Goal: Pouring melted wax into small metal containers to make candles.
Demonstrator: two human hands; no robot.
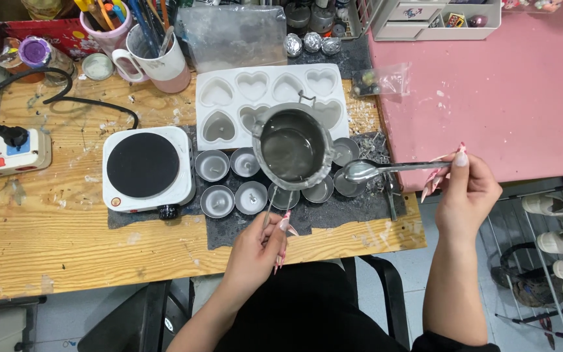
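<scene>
Holding pouring pot (292,147) by left hand (255,251), right hand (465,192) gripping spoon (386,169)

A clear plastic bag (232,29) stands behind my heart mould; a small clear packet (382,79) lies on the pink worktop's edge.

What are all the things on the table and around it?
Metal pouring pot: one, grey, held above the small cups.
Spoon: one, silver, beside the pot's rim.
Small round tins: about ten, silver, on the dark mat.
Heart mould: one, white, behind the pot.
Hot plate: one, white with a black top, left of the tins.
Mugs: two, pink and white, full of pens, at the back.
Power strip: one, pale, far left.
Wooden table: one, light brown.
Pink table: one, on the right.
Shoes on a rack: several, pale, lower right.
Left hand: holds the pot's handle.
Right hand: holds the spoon.
</scene>
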